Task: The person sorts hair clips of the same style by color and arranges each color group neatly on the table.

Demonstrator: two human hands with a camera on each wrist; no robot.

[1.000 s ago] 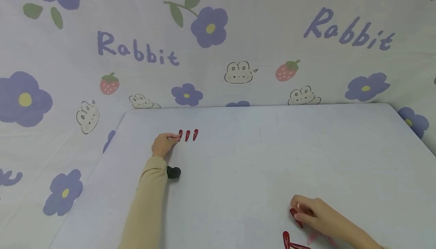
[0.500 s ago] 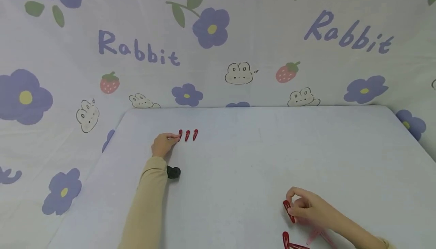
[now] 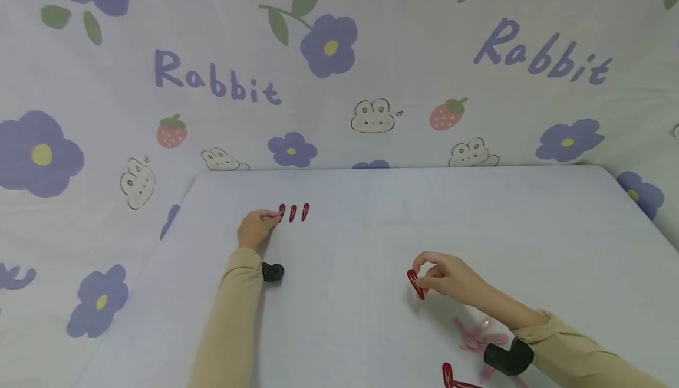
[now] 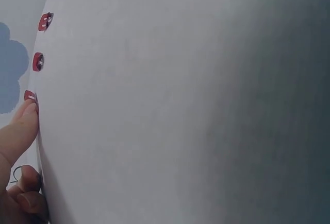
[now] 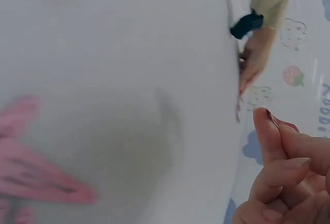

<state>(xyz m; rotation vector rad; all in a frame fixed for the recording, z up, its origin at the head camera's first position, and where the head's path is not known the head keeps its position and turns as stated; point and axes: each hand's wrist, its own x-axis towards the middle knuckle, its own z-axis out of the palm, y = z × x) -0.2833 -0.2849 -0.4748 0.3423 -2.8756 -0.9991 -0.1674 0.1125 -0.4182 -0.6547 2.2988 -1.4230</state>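
Note:
Three red snap hair clips stand in a short row at the far left of the table in the head view: a left one point(image 3: 282, 212), a middle one point(image 3: 293, 213) and a right one point(image 3: 305, 211). My left hand point(image 3: 257, 228) pinches the left clip at the row's end; in the left wrist view the thumb point(image 4: 20, 131) covers part of it. Above the middle of the table, my right hand point(image 3: 451, 276) grips another red hair clip point(image 3: 415, 284) between thumb and forefinger, tilted. From the right wrist, only a thin edge of that clip shows between the fingertips.
Pink hair clips point(image 3: 474, 336) lie in a loose heap under my right forearm. More red hair clips point(image 3: 448, 373) lie at the near edge of view. Black wrist cameras point(image 3: 273, 272) sit on both wrists. A patterned cloth point(image 3: 371, 69) hangs behind the white table point(image 3: 345, 317).
My right hand has lifted its red hair clip away from the pile and carried it forward and left, uncovering the pink clips. The left hand stays at the row.

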